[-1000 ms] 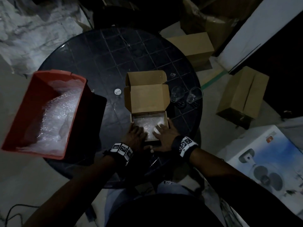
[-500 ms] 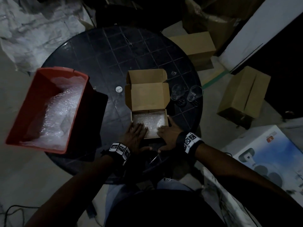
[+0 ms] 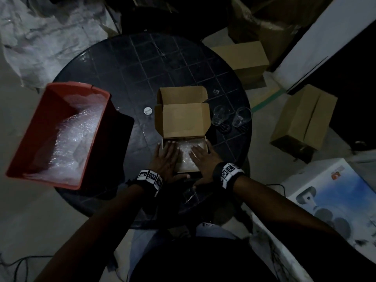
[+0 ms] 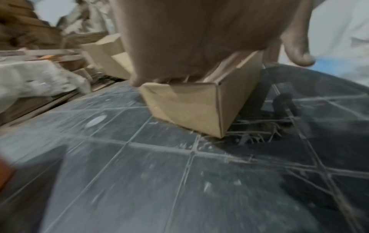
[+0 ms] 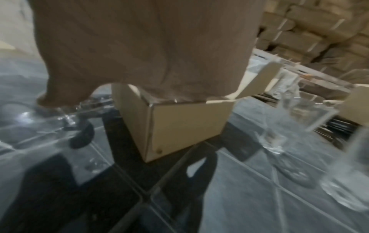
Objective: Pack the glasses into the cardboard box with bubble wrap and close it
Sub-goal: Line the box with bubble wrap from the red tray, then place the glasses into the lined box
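A small cardboard box (image 3: 183,119) sits on the dark round table (image 3: 142,64), its lid standing up at the far side. Bubble wrap (image 3: 186,148) lines the inside. My left hand (image 3: 167,155) lies flat with straight fingers over the box's left part, pressing the wrap. My right hand (image 3: 200,156) lies flat on the right part. Two clear glasses (image 3: 220,118) (image 3: 242,117) stand just right of the box. In the left wrist view my left hand (image 4: 189,39) covers the box (image 4: 187,108) top. In the right wrist view my right hand (image 5: 139,47) rests on the box (image 5: 179,126), with glasses (image 5: 289,113) blurred beside it.
A red bin (image 3: 40,135) holding more bubble wrap (image 3: 75,139) sits at the table's left edge. A small white cap (image 3: 148,110) lies left of the box. Cardboard boxes (image 3: 305,121) and a printed white carton (image 3: 345,202) stand on the floor to the right.
Both hands slid forward from the box's near edge onto the bubble wrap inside and now lie flat on it.
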